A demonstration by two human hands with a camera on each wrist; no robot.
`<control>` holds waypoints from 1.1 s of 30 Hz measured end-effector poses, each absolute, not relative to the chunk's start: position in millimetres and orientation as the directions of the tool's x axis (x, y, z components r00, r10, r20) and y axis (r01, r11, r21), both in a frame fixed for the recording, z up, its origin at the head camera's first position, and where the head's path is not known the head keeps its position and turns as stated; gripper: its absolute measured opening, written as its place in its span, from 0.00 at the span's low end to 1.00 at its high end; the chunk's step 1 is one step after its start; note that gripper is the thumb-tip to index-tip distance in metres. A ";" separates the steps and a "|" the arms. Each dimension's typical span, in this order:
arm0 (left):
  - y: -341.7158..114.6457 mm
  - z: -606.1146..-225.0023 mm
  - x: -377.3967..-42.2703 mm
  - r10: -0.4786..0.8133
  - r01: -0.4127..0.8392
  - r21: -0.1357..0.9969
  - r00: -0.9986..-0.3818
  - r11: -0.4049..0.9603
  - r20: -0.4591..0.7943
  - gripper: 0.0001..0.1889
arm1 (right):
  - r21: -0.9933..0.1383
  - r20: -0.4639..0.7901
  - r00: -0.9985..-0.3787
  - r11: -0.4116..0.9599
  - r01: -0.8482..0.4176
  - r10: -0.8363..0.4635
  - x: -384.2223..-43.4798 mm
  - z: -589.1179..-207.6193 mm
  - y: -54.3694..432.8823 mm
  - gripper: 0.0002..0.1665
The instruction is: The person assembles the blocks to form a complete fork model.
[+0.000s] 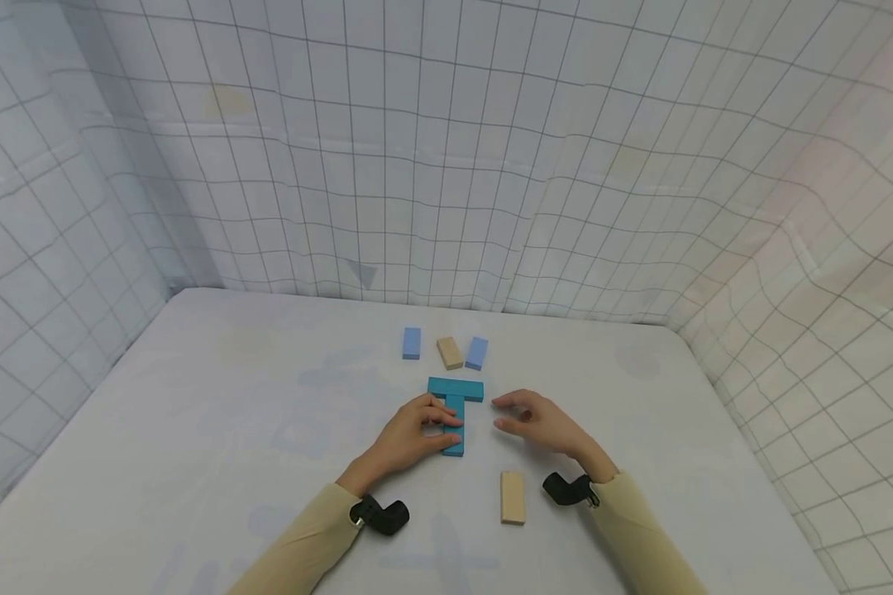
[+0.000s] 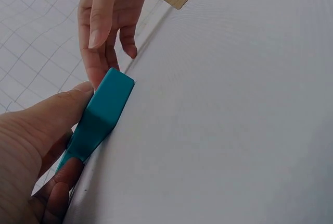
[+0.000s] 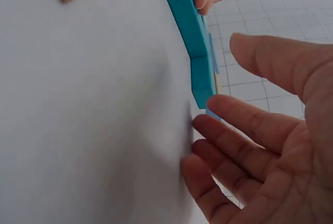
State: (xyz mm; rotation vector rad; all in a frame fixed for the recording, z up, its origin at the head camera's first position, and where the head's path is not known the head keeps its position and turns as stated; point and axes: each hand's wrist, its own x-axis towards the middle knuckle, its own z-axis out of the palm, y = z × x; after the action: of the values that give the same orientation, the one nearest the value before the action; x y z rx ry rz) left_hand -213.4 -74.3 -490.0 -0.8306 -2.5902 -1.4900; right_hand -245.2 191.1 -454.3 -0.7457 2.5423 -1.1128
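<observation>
Two teal blocks form a T on the white table: a crosswise block (image 1: pixel 456 389) at the far end and a lengthwise block (image 1: pixel 454 449) running toward me from its middle. My left hand (image 1: pixel 415 432) holds the lengthwise block from the left, its thumb and fingers over it. In the left wrist view, the thumb lies along one side of this teal block (image 2: pixel 108 101) and a fingertip shows low at its other side. To the right of the T hovers my right hand (image 1: pixel 542 421), fingers loosely bent and nothing between them. Its fingertips appear near the crosswise block (image 3: pixel 202 81) in the right wrist view.
Beyond the T lie a light blue block (image 1: pixel 412 343), a wooden block (image 1: pixel 450 353) and another light blue block (image 1: pixel 476 353). A larger wooden block (image 1: pixel 513 497) lies nearer, between the forearms. White grid-lined curtains (image 1: pixel 446 165) enclose the table's back and sides.
</observation>
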 end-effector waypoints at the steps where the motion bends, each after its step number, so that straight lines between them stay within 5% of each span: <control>1: -74.2 -489.8 -213.3 0.427 0.466 0.792 -0.856 0.395 0.291 0.13 | -0.733 -0.029 -0.817 0.568 -0.374 -0.575 -242.6 -454.9 194.0 0.25; 12: -73.0 -488.6 -213.6 0.419 0.462 0.787 -0.861 0.409 0.288 0.13 | -0.758 -0.061 -0.742 0.515 -0.401 -0.668 -210.4 -457.9 218.7 0.30; 20: -73.3 -488.7 -213.7 0.427 0.471 0.788 -0.854 0.397 0.295 0.13 | -0.750 -0.132 -0.703 0.534 -0.390 -0.699 -192.2 -453.1 225.1 0.44; 33: -72.7 -491.5 -213.9 0.417 0.464 0.797 -0.859 0.387 0.298 0.13 | -0.673 0.017 -0.638 0.463 -0.577 -0.770 -174.8 -454.1 226.7 0.52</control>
State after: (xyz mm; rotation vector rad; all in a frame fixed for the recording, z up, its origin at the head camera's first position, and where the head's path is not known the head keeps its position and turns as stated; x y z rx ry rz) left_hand -213.9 -72.7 -491.5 -0.8187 -2.5753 -1.5050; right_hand -174.8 226.7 -454.1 -1.1503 2.4253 -0.9498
